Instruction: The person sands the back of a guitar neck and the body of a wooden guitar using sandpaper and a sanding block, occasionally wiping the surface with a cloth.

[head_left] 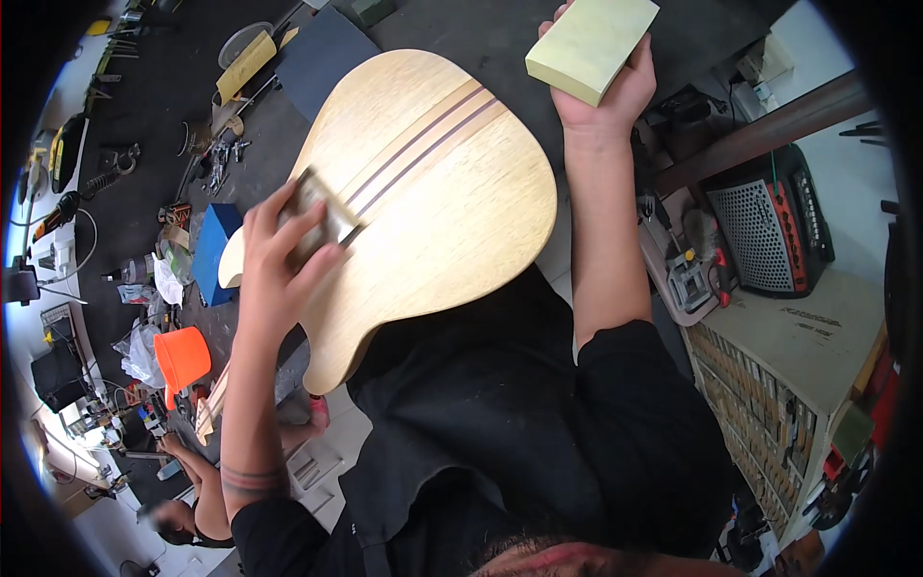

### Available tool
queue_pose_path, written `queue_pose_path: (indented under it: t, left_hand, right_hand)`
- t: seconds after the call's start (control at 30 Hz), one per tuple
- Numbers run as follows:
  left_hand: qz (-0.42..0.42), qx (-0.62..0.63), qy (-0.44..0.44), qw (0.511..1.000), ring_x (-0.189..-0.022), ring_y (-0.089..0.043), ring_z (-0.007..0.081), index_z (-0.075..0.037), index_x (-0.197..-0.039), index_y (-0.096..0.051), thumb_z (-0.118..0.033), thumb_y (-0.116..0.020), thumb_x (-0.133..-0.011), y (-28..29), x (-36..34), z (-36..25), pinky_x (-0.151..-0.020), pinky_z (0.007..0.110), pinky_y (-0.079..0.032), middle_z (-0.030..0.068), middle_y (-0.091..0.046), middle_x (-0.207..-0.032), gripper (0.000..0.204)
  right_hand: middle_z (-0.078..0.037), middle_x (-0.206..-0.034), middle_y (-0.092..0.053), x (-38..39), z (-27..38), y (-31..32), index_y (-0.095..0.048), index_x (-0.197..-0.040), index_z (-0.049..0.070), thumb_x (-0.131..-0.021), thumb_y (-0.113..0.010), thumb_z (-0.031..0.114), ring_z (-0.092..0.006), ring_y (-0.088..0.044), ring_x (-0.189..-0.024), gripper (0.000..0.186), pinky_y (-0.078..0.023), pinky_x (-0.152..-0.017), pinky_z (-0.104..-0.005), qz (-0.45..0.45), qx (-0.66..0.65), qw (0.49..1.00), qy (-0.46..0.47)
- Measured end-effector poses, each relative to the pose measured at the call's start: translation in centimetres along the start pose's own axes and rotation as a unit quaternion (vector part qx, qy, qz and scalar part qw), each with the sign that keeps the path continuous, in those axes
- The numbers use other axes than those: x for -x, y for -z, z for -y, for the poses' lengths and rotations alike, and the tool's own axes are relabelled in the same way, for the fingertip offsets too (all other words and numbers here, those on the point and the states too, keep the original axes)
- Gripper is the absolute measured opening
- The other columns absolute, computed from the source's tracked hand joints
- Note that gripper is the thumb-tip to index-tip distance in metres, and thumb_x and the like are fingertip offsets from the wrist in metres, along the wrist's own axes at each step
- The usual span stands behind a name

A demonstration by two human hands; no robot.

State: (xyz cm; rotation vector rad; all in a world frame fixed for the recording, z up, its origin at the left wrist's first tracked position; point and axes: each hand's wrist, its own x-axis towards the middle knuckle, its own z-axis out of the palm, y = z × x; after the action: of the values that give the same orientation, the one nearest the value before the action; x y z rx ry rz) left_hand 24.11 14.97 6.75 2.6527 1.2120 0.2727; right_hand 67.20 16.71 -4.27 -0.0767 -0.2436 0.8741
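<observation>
"Where is the guitar body (471, 192), and which way does it point?"

"In the middle, between the dark workbench (442, 24) on the far side and the black apron (461, 385) on the near side. Its long axis runs aslant: the broad round end points far and right, the two horns near and left. Dark stripes (420, 151) follow that line."

"And the hands?"

"The left hand (279, 240) has a small grey-brown block (338, 223) against the striped face, thumb and fingers spread to grip its sides; blur softens the tips. The right hand (625, 96), at the far right, holds a pale yellow block (596, 43) apart from the wood. Fingertips show at its left edge; the rest are hidden, so I can't tell their spacing."

"The bench and room?"

"A dark blue sheet (322, 58) lies at the body's far left edge, a blue box (213, 245) beside the left horn. Farther left are metal hardware (221, 163), crumpled clear plastic (139, 356) and an orange tub (187, 351). Another person (207, 510) is at near left. On the right, a case (755, 231) stands on a beige cabinet (817, 317)."

"Textures?"

"The body is bare, finely grained wood with smooth curves; the yellow block is brick-shaped and smooth, the case's grille perforated, the apron matte cloth."
</observation>
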Motion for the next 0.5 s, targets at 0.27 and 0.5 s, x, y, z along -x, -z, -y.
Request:
queue_pose_path:
  t: [0.27, 0.5]
  left_hand:
    - [-0.042, -0.013, -0.072, 0.996, -0.156, -0.051, 0.0435, -0.012, -0.143, -0.083, -0.05, -0.082, -0.108, -5.7, -16.3, -5.8, -0.13, 0.053, -0.046, 0.0241, -0.061, -0.164, 0.051]
    - [-0.008, -0.001, -0.016, 1.0, -0.155, -0.054, 0.0435, -0.013, -0.143, -0.084, -0.046, -0.085, -0.104, -1.8, -6.7, -1.8, -0.131, 0.054, -0.044, 0.0237, -0.06, -0.167, 0.051]
  right_hand:
    - [-0.016, -0.117, -0.082, -0.4, -2.5, -0.6, -0.075, -0.138, 0.005, -0.123, -0.049, 0.042, -0.0342, -0.079, -0.1, 0.048, -0.065, -0.088, -0.0502, 0.007, -0.009, 0.999, -0.032]
    - [-0.029, -0.145, -0.075, -1.3, 1.9, 3.0, -0.073, -0.152, 0.001, -0.121, -0.042, 0.045, -0.0451, -0.07, -0.128, 0.062, -0.052, -0.115, -0.0599, 0.142, -0.101, 0.976, -0.132]
